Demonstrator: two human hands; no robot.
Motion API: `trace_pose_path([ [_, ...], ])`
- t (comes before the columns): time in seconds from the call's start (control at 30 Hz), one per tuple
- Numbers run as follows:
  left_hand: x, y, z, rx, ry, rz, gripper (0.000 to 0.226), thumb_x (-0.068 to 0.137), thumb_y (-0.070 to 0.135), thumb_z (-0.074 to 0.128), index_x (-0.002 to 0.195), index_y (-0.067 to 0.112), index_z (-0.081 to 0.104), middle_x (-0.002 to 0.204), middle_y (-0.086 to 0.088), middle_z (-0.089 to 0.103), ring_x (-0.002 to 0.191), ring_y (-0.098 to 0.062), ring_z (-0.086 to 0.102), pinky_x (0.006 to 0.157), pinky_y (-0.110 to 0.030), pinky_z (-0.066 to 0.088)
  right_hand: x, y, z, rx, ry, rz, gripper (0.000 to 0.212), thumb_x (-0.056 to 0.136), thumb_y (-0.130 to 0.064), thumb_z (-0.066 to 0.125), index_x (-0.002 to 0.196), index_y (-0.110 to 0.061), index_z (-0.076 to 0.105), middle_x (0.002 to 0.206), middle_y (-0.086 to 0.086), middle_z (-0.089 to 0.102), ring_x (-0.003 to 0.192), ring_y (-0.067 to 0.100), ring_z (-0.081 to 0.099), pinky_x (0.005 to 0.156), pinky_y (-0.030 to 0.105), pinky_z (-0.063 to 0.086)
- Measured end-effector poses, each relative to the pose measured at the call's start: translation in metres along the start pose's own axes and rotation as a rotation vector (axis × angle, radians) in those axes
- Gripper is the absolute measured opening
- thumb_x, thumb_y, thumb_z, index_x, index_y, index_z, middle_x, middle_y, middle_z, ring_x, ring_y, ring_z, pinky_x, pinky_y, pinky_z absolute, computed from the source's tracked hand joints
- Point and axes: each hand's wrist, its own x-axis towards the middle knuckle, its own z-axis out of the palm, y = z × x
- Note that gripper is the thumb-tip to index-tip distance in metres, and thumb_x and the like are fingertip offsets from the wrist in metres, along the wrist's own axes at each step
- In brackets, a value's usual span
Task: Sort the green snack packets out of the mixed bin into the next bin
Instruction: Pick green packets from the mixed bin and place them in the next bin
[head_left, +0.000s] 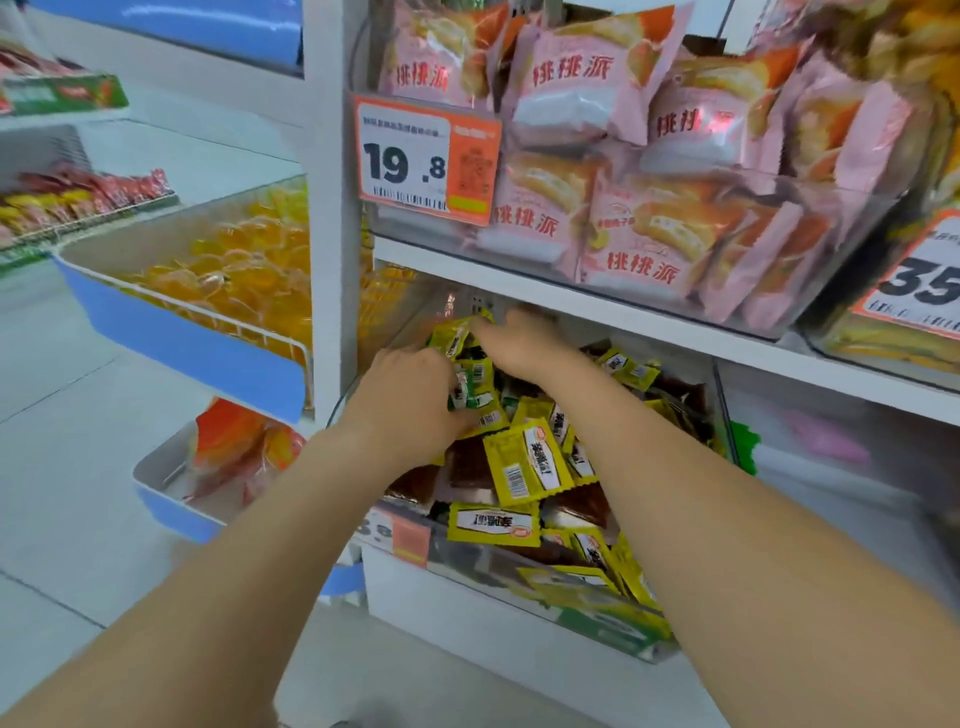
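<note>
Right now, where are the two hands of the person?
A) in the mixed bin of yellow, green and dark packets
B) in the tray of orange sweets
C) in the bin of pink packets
A: the left hand, gripping green packets, and the right hand both reach into the mixed bin below the pink packets.

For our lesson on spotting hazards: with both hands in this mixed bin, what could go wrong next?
The left hand grips several green packets; one could slip back into the bin. The right hand reaches among yellow packets, easily mistaken for green.
</note>
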Motion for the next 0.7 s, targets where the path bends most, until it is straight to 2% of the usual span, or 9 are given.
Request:
trace_pose_path([
  [0.03,-0.001,-0.001,0.0,-0.014,-0.003,-0.002,0.046,0.09,0.052,0.072,0.09,0.007,0.073,0.08,-0.005,0.06,0.087,-0.029,0.057,0.074,-0.035,0.034,0.006,-0.005,0.003,0.042,-0.009,0.022,0.072,0.103,-0.063,0.041,0.156,-0.015,0.042,0.161,0.014,0.041,0.141,0.033,0.045,0.113,0.039,0.04],
  [0.1,-0.002,-0.003,0.001,-0.031,-0.02,-0.012,0.041,0.092,0.048,0.072,0.081,0.009,0.068,0.078,-0.006,0.055,0.087,-0.029,0.053,0.072,-0.035,0.034,0.018,-0.012,0.008,0.101,-0.025,0.042,0.08,0.098,-0.07,0.049,0.156,-0.017,0.042,0.157,0.008,0.046,0.142,0.03,0.046,0.112,0.035,0.04],
  [0.2,-0.005,-0.005,0.003,-0.016,-0.039,-0.018,0.03,0.094,0.041,0.07,0.092,0.011,0.07,0.091,-0.009,0.055,0.1,-0.03,0.054,0.073,-0.035,0.036,0.029,-0.015,0.016,-0.006,-0.026,0.038,0.053,0.094,-0.056,0.065,0.131,-0.018,0.06,0.12,0.005,0.059,0.121,0.025,0.06,0.082,0.027,0.044],
  [0.3,-0.008,-0.003,0.002,-0.037,-0.063,-0.038,0.028,0.095,0.037,0.071,0.109,0.012,0.07,0.111,-0.012,0.054,0.109,-0.033,0.056,0.08,-0.034,0.039,0.035,-0.007,0.019,-0.007,0.003,-0.032,0.034,0.079,-0.05,0.076,0.103,-0.029,0.062,0.112,0.0,0.065,0.104,0.021,0.065,0.064,0.024,0.042],
  [0.33,-0.008,-0.003,0.002,-0.043,-0.074,-0.048,0.028,0.095,0.036,0.07,0.111,0.012,0.07,0.113,-0.012,0.053,0.111,-0.033,0.056,0.08,-0.033,0.038,0.035,-0.003,0.018,0.033,-0.013,-0.05,0.033,0.077,-0.048,0.077,0.1,-0.027,0.064,0.112,-0.001,0.069,0.104,0.02,0.066,0.065,0.023,0.043],
  [0.43,-0.01,-0.001,0.003,-0.061,-0.089,-0.054,0.033,0.098,0.033,0.068,0.125,0.013,0.068,0.125,-0.013,0.054,0.117,-0.031,0.055,0.084,-0.033,0.041,0.03,0.001,0.014,0.147,-0.058,-0.112,0.035,0.083,-0.036,0.079,0.114,-0.025,0.069,0.114,-0.003,0.071,0.107,0.017,0.066,0.08,0.025,0.046],
  [0.5,-0.011,-0.003,0.004,-0.071,-0.078,-0.059,0.036,0.099,0.031,0.067,0.13,0.013,0.067,0.13,-0.013,0.055,0.119,-0.031,0.056,0.09,-0.036,0.046,0.026,0.004,0.013,0.148,-0.039,-0.165,0.048,0.086,-0.034,0.077,0.13,-0.024,0.062,0.124,-0.002,0.067,0.114,0.02,0.062,0.086,0.026,0.044],
  [0.57,-0.011,-0.004,0.005,-0.076,-0.065,-0.06,0.034,0.097,0.03,0.069,0.127,0.013,0.068,0.127,-0.013,0.057,0.117,-0.031,0.057,0.087,-0.037,0.047,0.02,0.008,0.013,0.108,0.023,-0.23,0.058,0.089,-0.033,0.073,0.142,-0.021,0.052,0.135,0.003,0.062,0.121,0.024,0.058,0.09,0.026,0.041],
  [0.7,-0.012,-0.007,0.004,-0.091,-0.039,-0.061,0.029,0.094,0.028,0.073,0.12,0.014,0.072,0.116,-0.011,0.061,0.108,-0.03,0.059,0.077,-0.032,0.042,-0.013,0.021,0.008,0.056,0.213,-0.399,0.054,0.096,-0.03,0.063,0.147,-0.019,0.047,0.125,0.009,0.063,0.1,0.027,0.062,0.087,0.035,0.05],
])
